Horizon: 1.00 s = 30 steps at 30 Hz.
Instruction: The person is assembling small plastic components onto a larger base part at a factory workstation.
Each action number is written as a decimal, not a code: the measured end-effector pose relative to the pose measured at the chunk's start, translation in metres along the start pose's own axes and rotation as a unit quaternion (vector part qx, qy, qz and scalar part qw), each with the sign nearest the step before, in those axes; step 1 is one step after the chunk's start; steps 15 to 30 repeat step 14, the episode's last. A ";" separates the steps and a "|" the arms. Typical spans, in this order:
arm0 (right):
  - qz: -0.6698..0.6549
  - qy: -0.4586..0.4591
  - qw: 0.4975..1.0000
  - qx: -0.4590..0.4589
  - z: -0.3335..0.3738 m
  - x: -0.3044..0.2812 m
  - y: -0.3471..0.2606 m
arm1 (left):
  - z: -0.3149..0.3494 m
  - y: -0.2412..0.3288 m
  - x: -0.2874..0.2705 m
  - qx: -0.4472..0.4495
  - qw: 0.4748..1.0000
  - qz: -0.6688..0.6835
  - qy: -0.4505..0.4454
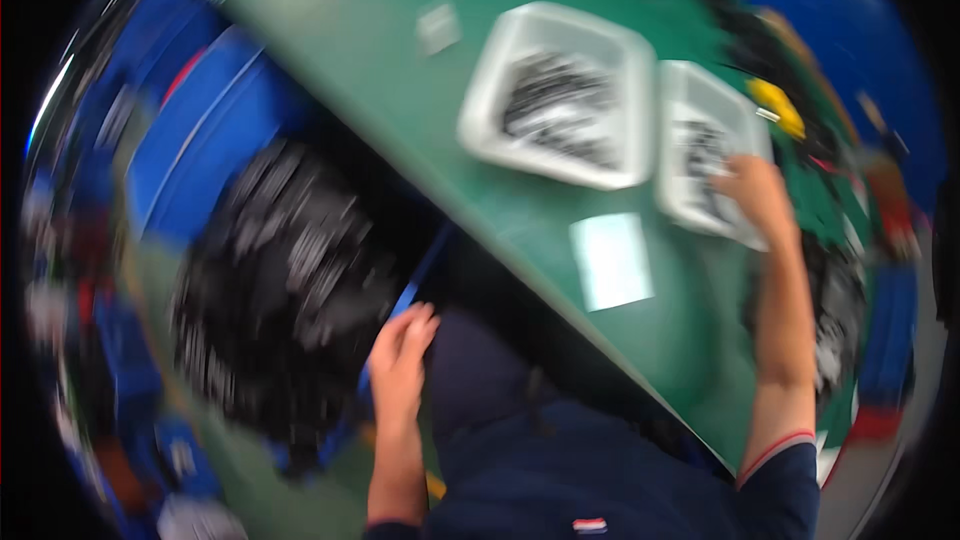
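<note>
My right hand (752, 187) reaches over the near rim of the smaller white bin (722, 230), its fingertips down among small dark and silvery parts (703, 152). Motion blur smears those fingers, so their grip does not show. My left hand (402, 348) is held off the table's edge, fingers curled together with the thumb. Whatever it may pinch is too small or hidden to make out. Left of the smaller bin stands a larger white bin (480, 135) with a heap of similar dark, shiny parts (560, 105).
A white sheet (611, 260) lies on the green table (400, 110) before the bins. Beyond the smaller bin are a yellow tool-like object (777, 108) and black plastic (740, 30). A big black plastic bag (290, 290) and blue bins (200, 130) stand on the left.
</note>
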State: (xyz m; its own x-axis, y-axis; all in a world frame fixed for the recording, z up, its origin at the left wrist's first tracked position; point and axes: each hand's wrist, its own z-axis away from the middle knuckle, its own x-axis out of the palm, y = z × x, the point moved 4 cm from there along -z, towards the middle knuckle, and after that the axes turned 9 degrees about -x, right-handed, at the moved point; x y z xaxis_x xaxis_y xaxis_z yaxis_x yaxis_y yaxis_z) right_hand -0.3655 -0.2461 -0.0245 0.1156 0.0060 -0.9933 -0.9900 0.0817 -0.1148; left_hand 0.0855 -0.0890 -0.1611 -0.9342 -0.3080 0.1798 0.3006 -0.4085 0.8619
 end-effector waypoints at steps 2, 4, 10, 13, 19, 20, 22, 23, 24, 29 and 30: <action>0.076 0.045 0.990 -0.106 0.008 0.012 0.029 | -0.009 -0.028 -0.033 -0.014 0.999 -0.028 0.036; 0.068 -0.084 0.990 -0.092 -0.008 0.026 0.051 | 0.001 -0.067 -0.076 -0.044 0.988 -0.074 0.125; 0.081 -0.083 0.983 -0.141 -0.039 0.032 0.085 | 0.052 -0.193 -0.163 -0.169 0.935 -0.084 0.302; 0.081 -0.082 0.989 -0.087 -0.046 0.025 0.088 | 0.055 -0.199 -0.186 -0.131 0.908 -0.022 0.398; 0.093 -0.098 0.990 -0.050 -0.050 0.025 0.090 | 0.056 -0.196 -0.194 -0.110 0.894 -0.031 0.433; 0.093 -0.098 0.990 -0.050 -0.050 0.025 0.090 | 0.056 -0.196 -0.194 -0.110 0.894 -0.031 0.433; 0.093 -0.098 0.990 -0.050 -0.050 0.025 0.090 | 0.056 -0.196 -0.194 -0.110 0.894 -0.031 0.433; 0.093 -0.098 0.990 -0.050 -0.050 0.025 0.090 | 0.056 -0.196 -0.194 -0.110 0.894 -0.031 0.433; 0.093 -0.098 0.990 -0.050 -0.050 0.025 0.090 | 0.056 -0.196 -0.194 -0.110 0.894 -0.031 0.433; 0.093 -0.098 0.990 -0.050 -0.050 0.025 0.090 | 0.056 -0.196 -0.194 -0.110 0.894 -0.031 0.433; 0.093 -0.098 0.990 -0.050 -0.050 0.025 0.090 | 0.056 -0.196 -0.194 -0.110 0.894 -0.031 0.433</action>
